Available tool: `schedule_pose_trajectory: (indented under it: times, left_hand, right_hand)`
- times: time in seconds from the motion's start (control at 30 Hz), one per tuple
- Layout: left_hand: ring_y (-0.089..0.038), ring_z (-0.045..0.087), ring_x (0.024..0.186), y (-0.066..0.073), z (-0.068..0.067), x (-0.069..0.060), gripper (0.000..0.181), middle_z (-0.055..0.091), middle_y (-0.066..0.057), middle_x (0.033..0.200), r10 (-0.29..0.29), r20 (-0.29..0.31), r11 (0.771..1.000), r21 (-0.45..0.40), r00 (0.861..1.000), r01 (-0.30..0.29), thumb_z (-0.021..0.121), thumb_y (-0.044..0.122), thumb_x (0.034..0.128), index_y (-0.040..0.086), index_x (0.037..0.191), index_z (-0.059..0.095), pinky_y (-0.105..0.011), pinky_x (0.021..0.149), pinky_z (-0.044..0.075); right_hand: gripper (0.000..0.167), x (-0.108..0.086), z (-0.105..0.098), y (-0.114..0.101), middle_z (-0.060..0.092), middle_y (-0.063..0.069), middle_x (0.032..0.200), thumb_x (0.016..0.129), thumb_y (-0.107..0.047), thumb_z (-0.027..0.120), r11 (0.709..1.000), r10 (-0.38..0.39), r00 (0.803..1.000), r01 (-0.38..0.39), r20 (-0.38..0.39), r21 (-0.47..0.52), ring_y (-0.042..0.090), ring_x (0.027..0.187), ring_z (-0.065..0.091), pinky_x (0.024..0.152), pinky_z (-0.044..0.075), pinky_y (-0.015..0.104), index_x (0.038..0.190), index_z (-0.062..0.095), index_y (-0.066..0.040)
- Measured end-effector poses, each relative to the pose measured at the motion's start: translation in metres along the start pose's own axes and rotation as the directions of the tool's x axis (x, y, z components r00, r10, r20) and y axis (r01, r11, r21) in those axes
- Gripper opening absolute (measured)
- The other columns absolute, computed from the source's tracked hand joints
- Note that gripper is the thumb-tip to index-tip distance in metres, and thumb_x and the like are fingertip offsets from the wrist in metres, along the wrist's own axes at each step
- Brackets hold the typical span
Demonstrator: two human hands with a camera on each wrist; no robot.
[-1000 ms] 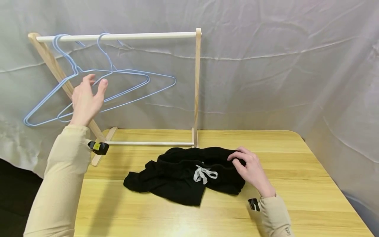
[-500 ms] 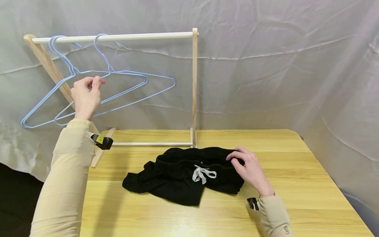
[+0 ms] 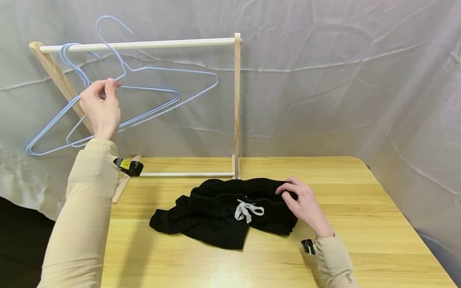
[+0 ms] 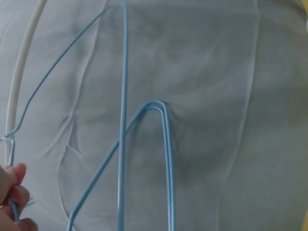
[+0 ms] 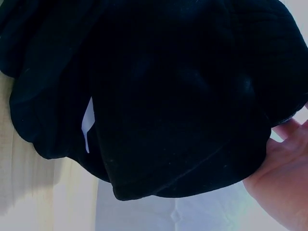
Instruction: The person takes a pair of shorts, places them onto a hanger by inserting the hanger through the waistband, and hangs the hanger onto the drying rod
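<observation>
Here, left fingers (image 3: 111, 86) pinch triangular wire hanger (image 4: 124, 82); right fingers (image 3: 289, 187) grip rumpled black cloth (image 3: 223, 218).

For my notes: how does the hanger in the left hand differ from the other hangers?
The held hanger has its hook above the white rod; the other hangers hook over it. The left hand pinches the held hanger, while the other hangers hang close together. Both are thin and light blue.

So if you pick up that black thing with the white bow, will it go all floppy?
Probably, yes: the black garment lies crumpled in soft folds on the table, so it would likely sag from wherever it's held. It probably won't roll, being spread out. The white bow might dangle, since its loops look thin and loose.
</observation>
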State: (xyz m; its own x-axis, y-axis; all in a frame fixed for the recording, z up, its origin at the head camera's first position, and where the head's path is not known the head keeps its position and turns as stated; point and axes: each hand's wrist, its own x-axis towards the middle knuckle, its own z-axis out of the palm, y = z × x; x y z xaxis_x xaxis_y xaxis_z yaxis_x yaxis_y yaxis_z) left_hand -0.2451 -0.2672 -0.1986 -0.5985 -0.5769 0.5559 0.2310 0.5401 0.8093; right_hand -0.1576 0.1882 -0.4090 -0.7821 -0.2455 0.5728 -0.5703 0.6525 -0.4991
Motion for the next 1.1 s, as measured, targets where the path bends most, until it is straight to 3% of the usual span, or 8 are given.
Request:
schedule_pose_trajectory:
  times: [0.23, 0.5, 0.63, 0.77, 0.9, 1.0, 1.1]
  left_hand:
    - [0.002, 0.039, 0.067, 0.007, -0.001, -0.005, 0.023, 0.049, 0.023, 0.068, 0.009, -0.064, 0.997, -0.076, 0.998, -0.014, 0.059, 0.031, 0.1017, 0.023, 0.096, 0.080, -0.016, 0.071, 0.027]
    - [0.002, 0.040, 0.062, 0.000, -0.002, -0.034, 0.022, 0.052, 0.022, 0.064, 0.064, -0.114, 0.972, -0.216, 0.991, -0.087, 0.063, 0.023, 0.1000, 0.020, 0.084, 0.078, -0.016, 0.066, 0.029]
    - [0.004, 0.043, 0.068, -0.010, -0.003, -0.061, 0.025, 0.057, 0.032, 0.070, 0.130, -0.111, 0.971, -0.188, 0.985, -0.149, 0.065, 0.028, 0.0990, 0.011, 0.085, 0.078, -0.016, 0.077, 0.030]
    - [0.007, 0.039, 0.072, -0.022, -0.004, -0.092, 0.031, 0.055, 0.040, 0.073, 0.234, -0.098, 0.962, -0.124, 0.967, -0.245, 0.066, 0.025, 0.0982, -0.001, 0.085, 0.076, -0.020, 0.087, 0.022]
    - [0.008, 0.037, 0.071, -0.036, -0.002, -0.121, 0.026, 0.057, 0.040, 0.075, 0.303, -0.074, 0.935, -0.169, 0.950, -0.311, 0.068, 0.017, 0.0958, -0.004, 0.082, 0.074, -0.022, 0.085, 0.019]
    - [0.007, 0.037, 0.071, -0.045, 0.001, -0.144, 0.030, 0.060, 0.031, 0.072, 0.358, -0.062, 0.912, -0.191, 0.932, -0.363, 0.069, 0.022, 0.0949, -0.003, 0.079, 0.074, -0.023, 0.084, 0.020]
    - [0.005, 0.037, 0.072, -0.052, 0.008, -0.165, 0.038, 0.063, 0.007, 0.064, 0.416, -0.041, 0.888, -0.199, 0.908, -0.416, 0.067, 0.031, 0.0953, -0.002, 0.078, 0.074, -0.024, 0.085, 0.022]
  right_hand:
    - [0.031, 0.000, 0.000, 0.000, 0.067, -0.006, 0.092, 0.084, 0.009, 0.060, 1.000, -0.007, 1.000, 0.007, -0.001, 0.006, 0.010, 0.080, 0.056, 0.073, 0.042, 0.027, 0.085, 0.074, -0.019]
    - [0.030, 0.000, 0.000, 0.000, 0.067, -0.006, 0.092, 0.084, 0.008, 0.060, 1.000, 0.009, 1.000, -0.009, -0.004, 0.008, 0.011, 0.082, 0.058, 0.074, 0.044, 0.027, 0.085, 0.074, -0.019]
    - [0.031, -0.001, -0.001, 0.000, 0.067, -0.006, 0.091, 0.084, 0.008, 0.059, 1.000, 0.020, 1.000, -0.020, -0.006, 0.008, 0.011, 0.081, 0.057, 0.074, 0.043, 0.027, 0.085, 0.074, -0.019]
    - [0.031, -0.003, -0.002, 0.001, 0.066, -0.005, 0.092, 0.085, 0.009, 0.059, 1.000, 0.026, 1.000, -0.026, -0.006, 0.006, 0.011, 0.080, 0.056, 0.073, 0.042, 0.026, 0.086, 0.074, -0.018]
    - [0.030, -0.005, -0.003, 0.001, 0.067, -0.005, 0.093, 0.085, 0.008, 0.058, 0.999, 0.034, 0.999, -0.034, -0.006, 0.000, 0.009, 0.081, 0.056, 0.073, 0.042, 0.024, 0.085, 0.073, -0.017]
    - [0.030, -0.007, -0.004, 0.002, 0.066, -0.005, 0.092, 0.084, 0.009, 0.058, 1.000, 0.028, 0.999, -0.028, -0.016, -0.010, 0.009, 0.080, 0.055, 0.073, 0.042, 0.024, 0.085, 0.073, -0.017]
    - [0.029, -0.008, -0.005, 0.002, 0.066, -0.005, 0.092, 0.084, 0.008, 0.059, 0.999, 0.023, 0.999, -0.023, -0.025, -0.022, 0.010, 0.079, 0.055, 0.073, 0.042, 0.025, 0.085, 0.073, -0.017]
